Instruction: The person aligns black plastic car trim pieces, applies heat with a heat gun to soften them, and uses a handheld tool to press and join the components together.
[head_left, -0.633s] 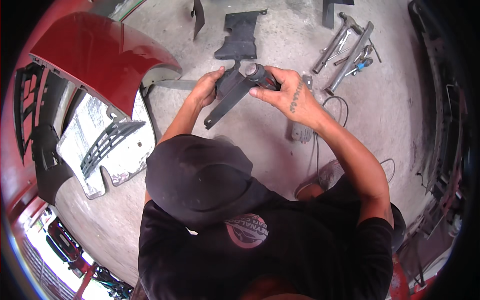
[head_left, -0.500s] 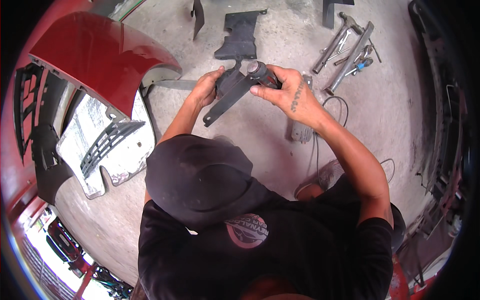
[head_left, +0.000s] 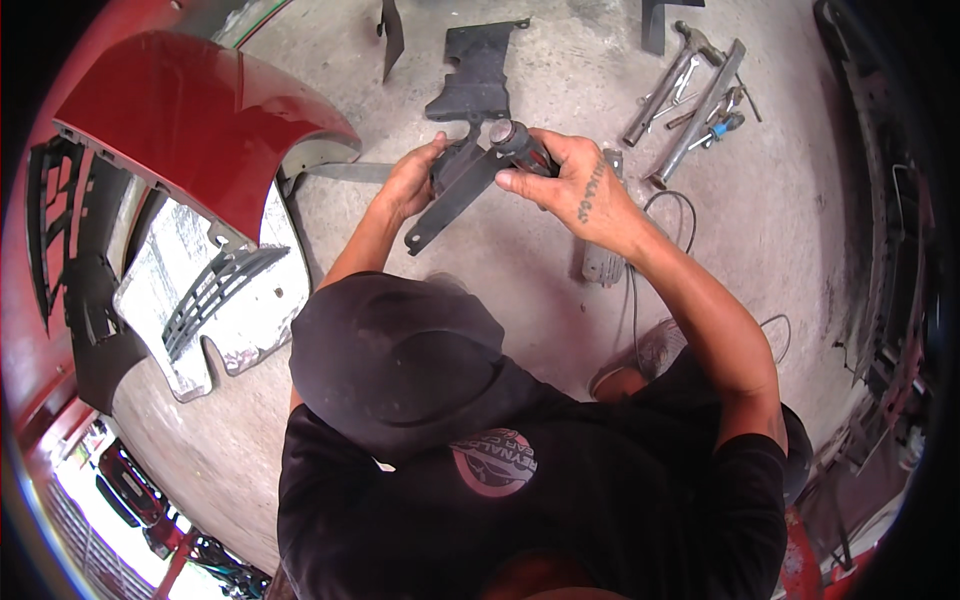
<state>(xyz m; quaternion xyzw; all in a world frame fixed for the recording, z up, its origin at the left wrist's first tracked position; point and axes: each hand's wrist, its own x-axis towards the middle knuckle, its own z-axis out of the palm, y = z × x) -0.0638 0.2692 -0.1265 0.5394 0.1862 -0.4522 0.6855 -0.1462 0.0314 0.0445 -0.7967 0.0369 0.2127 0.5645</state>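
My left hand [head_left: 411, 178] is closed around the left side of a black plastic car part [head_left: 452, 199], which has a long flat strip slanting down to the left. In my right hand [head_left: 580, 188] is a dark cylindrical tool [head_left: 522, 147] with a round greyish end, held between thumb and curled fingers. The tool lies against the upper right end of the strip; whether it presses on the part I cannot tell. My left fingers are partly hidden behind the part. Just beyond my hands, a flat black plastic panel [head_left: 476, 70] lies on the concrete floor.
A red fender [head_left: 200, 110] stands at the left, above a white scuffed panel [head_left: 255, 310] bearing a black grille piece [head_left: 215, 295]. At the far right lie a hammer [head_left: 670, 85], a metal bar [head_left: 698, 115] and several small tools. A corded grey power tool [head_left: 603, 255] sits right of my hands.
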